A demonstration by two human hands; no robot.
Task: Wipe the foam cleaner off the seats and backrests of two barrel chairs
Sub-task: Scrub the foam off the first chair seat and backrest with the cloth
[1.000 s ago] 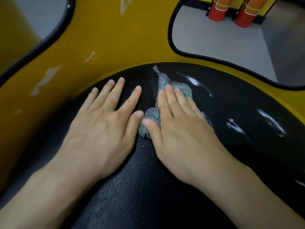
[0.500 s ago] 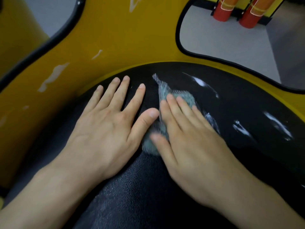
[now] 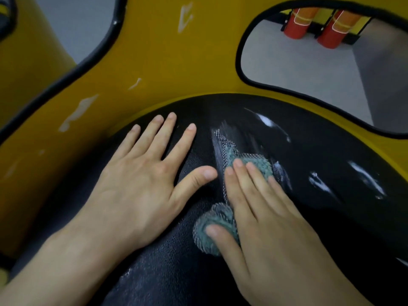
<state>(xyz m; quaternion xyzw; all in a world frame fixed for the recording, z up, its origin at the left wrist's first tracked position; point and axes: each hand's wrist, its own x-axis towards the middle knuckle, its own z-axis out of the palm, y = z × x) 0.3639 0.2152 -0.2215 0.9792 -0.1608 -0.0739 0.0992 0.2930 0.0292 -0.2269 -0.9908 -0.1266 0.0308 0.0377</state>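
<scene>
Your right hand (image 3: 271,221) pressed the teal fluffy cloth with mesh backing (image 3: 258,164) flat on the middle of the black textured leather seat (image 3: 320,151), fingers straight, thumb on its bunched near end. Your left hand (image 3: 136,195) lay just beside it, fingers spread, holding nothing, tips near the seat's back edge under the yellow backrest with black piping (image 3: 167,69). White foam streaks (image 3: 320,182) lay toward the seat's right edge.

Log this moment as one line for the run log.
stage: wiping seat | right hand: flat, pressing teal cloth on black seat | left hand: flat on seat | foam streaks: present right of cloth
</scene>
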